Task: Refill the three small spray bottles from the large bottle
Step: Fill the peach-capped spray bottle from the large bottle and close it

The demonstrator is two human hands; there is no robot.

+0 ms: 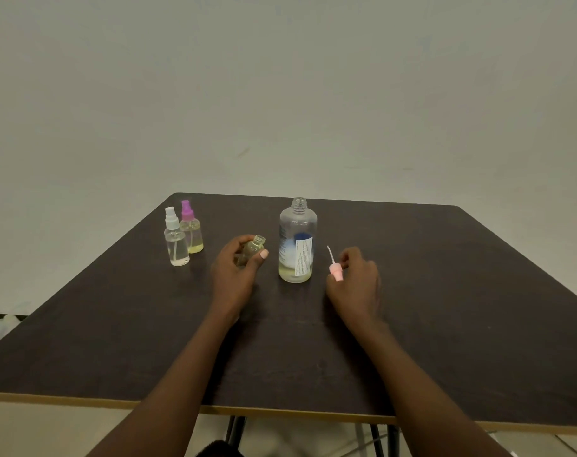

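The large clear bottle stands uncapped mid-table with a little yellowish liquid at its bottom. Just left of it my left hand grips an open small bottle, tilted slightly, with yellowish liquid inside. To the right of the large bottle my right hand pinches a pale pink spray cap with its thin dip tube pointing up. At the far left stand two capped small bottles side by side: one with a white sprayer and one with a purple sprayer.
The dark brown table has a light edge along the front. A plain pale wall rises behind it. Metal table legs show below the front edge.
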